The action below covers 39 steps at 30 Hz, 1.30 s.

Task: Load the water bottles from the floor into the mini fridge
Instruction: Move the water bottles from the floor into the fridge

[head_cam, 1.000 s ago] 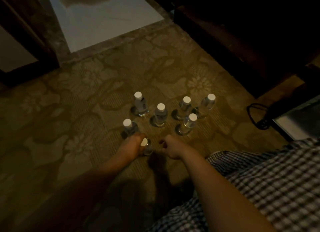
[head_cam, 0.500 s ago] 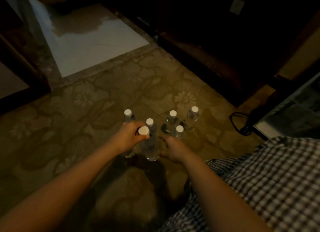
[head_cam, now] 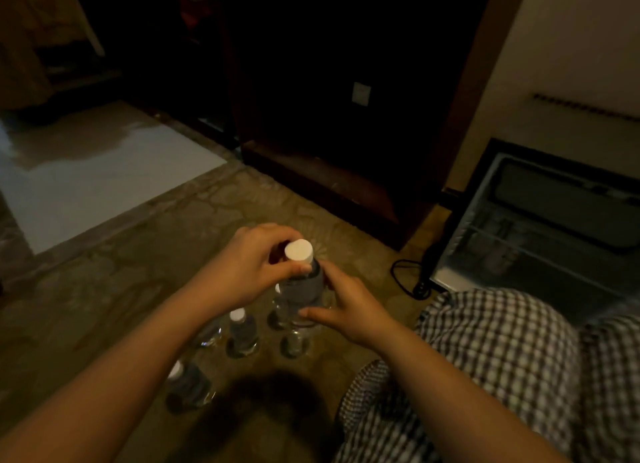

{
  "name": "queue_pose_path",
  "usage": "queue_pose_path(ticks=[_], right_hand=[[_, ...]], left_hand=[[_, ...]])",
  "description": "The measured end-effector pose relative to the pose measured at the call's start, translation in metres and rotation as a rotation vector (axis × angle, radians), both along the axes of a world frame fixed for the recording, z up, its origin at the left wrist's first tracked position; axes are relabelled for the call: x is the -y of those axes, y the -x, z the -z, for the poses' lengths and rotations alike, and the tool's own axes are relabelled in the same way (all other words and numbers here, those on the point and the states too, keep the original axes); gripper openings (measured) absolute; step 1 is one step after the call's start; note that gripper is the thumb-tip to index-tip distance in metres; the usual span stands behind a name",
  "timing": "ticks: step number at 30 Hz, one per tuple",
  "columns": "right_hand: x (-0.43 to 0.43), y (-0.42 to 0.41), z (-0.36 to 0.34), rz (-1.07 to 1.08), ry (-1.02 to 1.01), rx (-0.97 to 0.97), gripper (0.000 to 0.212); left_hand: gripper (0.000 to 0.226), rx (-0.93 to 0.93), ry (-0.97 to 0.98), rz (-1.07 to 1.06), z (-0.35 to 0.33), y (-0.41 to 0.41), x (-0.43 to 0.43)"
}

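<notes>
A clear water bottle (head_cam: 300, 282) with a white cap is lifted above the carpet. My left hand (head_cam: 249, 268) grips its neck just under the cap. My right hand (head_cam: 343, 303) curls round the bottle's body from the right. Below them several more white-capped bottles stand on the carpet, among them one (head_cam: 242, 331) under my left wrist and one (head_cam: 187, 383) nearer me. The mini fridge (head_cam: 540, 227) stands open at the right, its wire shelves showing.
A black power cord (head_cam: 405, 275) loops on the floor beside the fridge. A dark wooden cabinet (head_cam: 329, 172) stands behind the bottles. Pale tiles (head_cam: 104, 175) border the carpet at the left. My checked-cloth knee (head_cam: 485, 358) fills the lower right.
My left hand has lifted one bottle off the carpet and my right hand has come onto its body. The view has swung up and right, bringing the open fridge in.
</notes>
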State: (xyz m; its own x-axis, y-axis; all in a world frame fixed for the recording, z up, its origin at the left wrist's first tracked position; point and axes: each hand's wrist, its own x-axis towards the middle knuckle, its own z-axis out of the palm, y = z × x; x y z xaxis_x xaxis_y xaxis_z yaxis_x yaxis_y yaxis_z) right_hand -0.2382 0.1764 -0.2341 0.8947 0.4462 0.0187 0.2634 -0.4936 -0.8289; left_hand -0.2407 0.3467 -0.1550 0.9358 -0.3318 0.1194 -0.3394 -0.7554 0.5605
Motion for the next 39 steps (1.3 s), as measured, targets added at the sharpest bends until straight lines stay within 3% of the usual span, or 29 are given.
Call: queue_pose_path(ticks=[8, 17, 22, 26, 31, 39], right_hand=[[0.068, -0.018, -0.042, 0.170, 0.024, 0.210, 0.060], [0.170, -0.032, -0.078, 0.379, 0.000, 0.263, 0.054], [0.231, -0.038, -0.079, 0.511, 0.082, 0.277, 0.053], [0.278, -0.043, -0.067, 0.631, 0.228, 0.268, 0.051], [0.325, -0.049, -0.033, 0.773, 0.289, 0.173, 0.056], [0.380, -0.066, 0.054, 0.898, 0.202, -0.037, 0.053]], left_hand=[[0.028, 0.190, 0.034, 0.153, -0.045, -0.035, 0.073], [0.033, 0.276, 0.207, 0.270, -0.068, -0.073, 0.178], [0.033, 0.218, 0.349, 0.335, -0.062, -0.091, 0.244], [0.026, 0.131, 0.350, 0.424, -0.049, -0.110, 0.298], [0.017, 0.002, 0.245, 0.530, -0.021, -0.138, 0.362], [0.024, -0.258, 0.024, 0.643, 0.043, -0.184, 0.437]])
